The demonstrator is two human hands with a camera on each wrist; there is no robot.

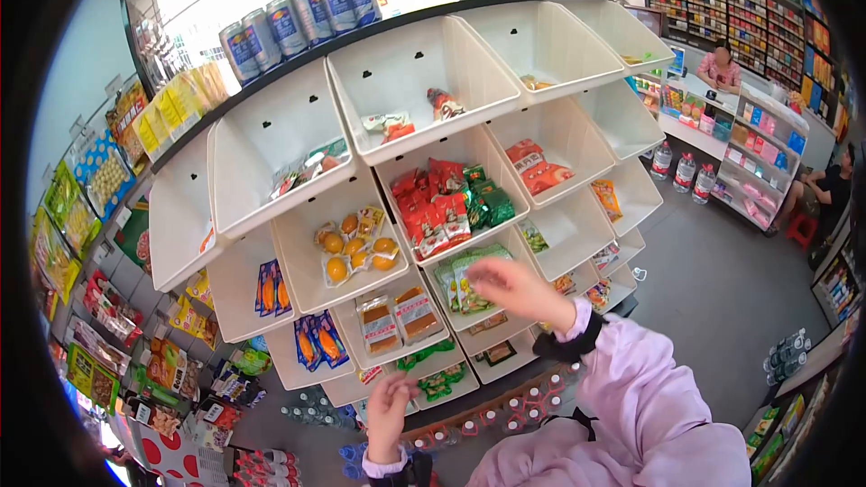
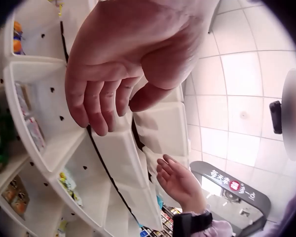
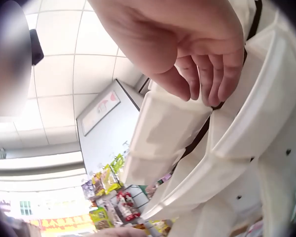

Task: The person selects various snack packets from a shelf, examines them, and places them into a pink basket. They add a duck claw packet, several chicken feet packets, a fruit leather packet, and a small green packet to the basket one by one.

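My right hand (image 1: 521, 293) is raised in front of the bins, its fingers loosely bent and holding nothing. In the head view it overlaps a bin of green snack packets (image 1: 462, 287). Lower and to the left, my left hand (image 1: 390, 408) hovers before the bottom bins, near some green packets (image 1: 440, 383). The left wrist view shows that hand (image 2: 128, 59) from the palm side, with relaxed fingers and nothing in them. Red packets (image 1: 428, 207) and round yellow-orange packaged items (image 1: 354, 248) fill bins above. Boxed brown snacks (image 1: 381, 323) sit in a bin left of my right hand.
White tilted bins (image 1: 262, 171) rise in rows, with blue cans (image 1: 287, 25) along the top ledge. Snack bags (image 1: 108, 176) hang on the left wall. Bottles (image 1: 532, 401) stand along the base. At the right, a person (image 1: 719, 70) is behind a counter; another sits nearby.
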